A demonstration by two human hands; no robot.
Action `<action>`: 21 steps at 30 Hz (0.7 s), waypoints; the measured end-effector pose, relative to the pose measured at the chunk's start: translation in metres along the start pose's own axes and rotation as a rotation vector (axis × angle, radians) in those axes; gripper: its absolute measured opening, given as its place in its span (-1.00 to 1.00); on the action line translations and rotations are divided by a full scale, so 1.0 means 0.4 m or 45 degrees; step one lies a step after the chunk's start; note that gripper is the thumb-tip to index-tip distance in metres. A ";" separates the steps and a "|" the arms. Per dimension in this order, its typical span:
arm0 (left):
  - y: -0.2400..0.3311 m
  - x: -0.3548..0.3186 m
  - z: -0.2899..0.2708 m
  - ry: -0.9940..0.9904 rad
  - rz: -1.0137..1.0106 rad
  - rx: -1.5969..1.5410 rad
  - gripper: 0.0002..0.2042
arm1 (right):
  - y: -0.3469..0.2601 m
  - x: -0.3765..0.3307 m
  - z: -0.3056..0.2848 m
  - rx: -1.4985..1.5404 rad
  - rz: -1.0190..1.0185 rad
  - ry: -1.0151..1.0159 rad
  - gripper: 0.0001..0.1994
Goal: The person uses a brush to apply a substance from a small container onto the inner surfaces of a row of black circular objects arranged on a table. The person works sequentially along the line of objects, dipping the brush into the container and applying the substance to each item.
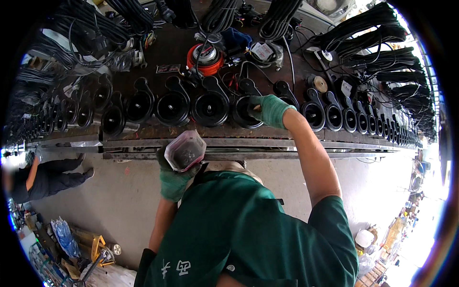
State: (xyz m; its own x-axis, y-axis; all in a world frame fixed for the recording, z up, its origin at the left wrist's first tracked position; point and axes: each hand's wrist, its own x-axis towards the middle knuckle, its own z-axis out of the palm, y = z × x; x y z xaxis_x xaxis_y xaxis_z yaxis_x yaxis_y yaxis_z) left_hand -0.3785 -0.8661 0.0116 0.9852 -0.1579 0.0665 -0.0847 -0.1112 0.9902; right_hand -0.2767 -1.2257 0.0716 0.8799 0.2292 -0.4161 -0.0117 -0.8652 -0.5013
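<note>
Green fabric of a short-sleeved shirt (229, 215) is filling the nearest part of the view. Just past it, the gloved left hand (173, 184) is gripping a translucent, pinkish, many-sided plastic container (197, 142), which is sitting tilted within its fingers before the surface (165, 48). Farther on, the right hand (271, 111), also in a green glove, is reaching over a round black housing with a narrow neck (242, 113); whether its fingers are closing on anything, one cannot tell. Similar black housings (209, 109) are lining both sides. Behind them an orange-red ring-shaped holder (210, 71) is standing, and bundled black cables (281, 20) are lying farthest.
</note>
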 end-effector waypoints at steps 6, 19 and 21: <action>0.053 0.008 0.098 -0.021 -0.057 -0.055 -0.11 | 0.047 -0.022 -0.008 0.033 -0.280 0.295 -0.78; 0.109 0.100 0.292 -0.118 0.787 0.718 -0.19 | -0.085 -0.365 -0.068 0.564 -0.533 0.396 -0.75; 0.111 0.106 0.311 -0.140 0.773 0.695 -0.18 | -0.067 -0.355 -0.045 0.546 -0.514 0.391 -0.75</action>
State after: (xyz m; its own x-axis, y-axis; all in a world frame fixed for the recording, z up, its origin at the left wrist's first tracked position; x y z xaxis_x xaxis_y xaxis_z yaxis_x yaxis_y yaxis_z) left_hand -0.3591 -1.0000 0.0430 0.7268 -0.4359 0.5308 -0.6864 -0.4323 0.5848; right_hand -0.3927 -1.2429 0.1577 0.9495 0.3056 0.0712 0.2153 -0.4696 -0.8562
